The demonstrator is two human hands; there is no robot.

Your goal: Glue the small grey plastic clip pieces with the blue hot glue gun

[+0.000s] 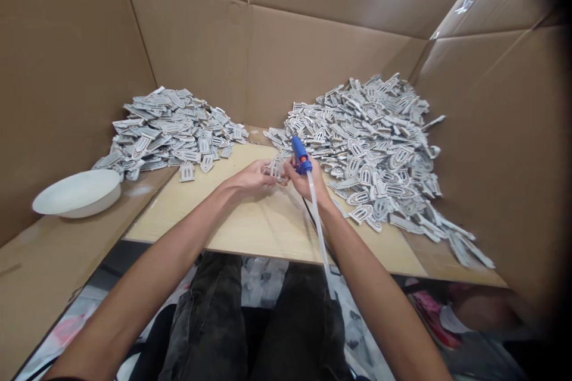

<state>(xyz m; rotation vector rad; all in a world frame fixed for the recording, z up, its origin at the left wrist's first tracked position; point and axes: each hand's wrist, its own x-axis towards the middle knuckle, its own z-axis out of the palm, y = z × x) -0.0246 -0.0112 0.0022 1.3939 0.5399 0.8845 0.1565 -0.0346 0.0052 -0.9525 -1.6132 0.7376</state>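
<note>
Cardboard walls (313, 53) rise beyond both hands. A large pile of grey pieces (379, 155) lies right of the right hand (308, 181), which grips a blue glue gun (300, 155). The left hand (252, 180), touching it, pinches one small grey piece (276, 168).

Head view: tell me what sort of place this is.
Probably a small piecework assembly station: cardboard walls, two heaps of identical grey pieces, and a blue glue gun in the right hand.
</note>
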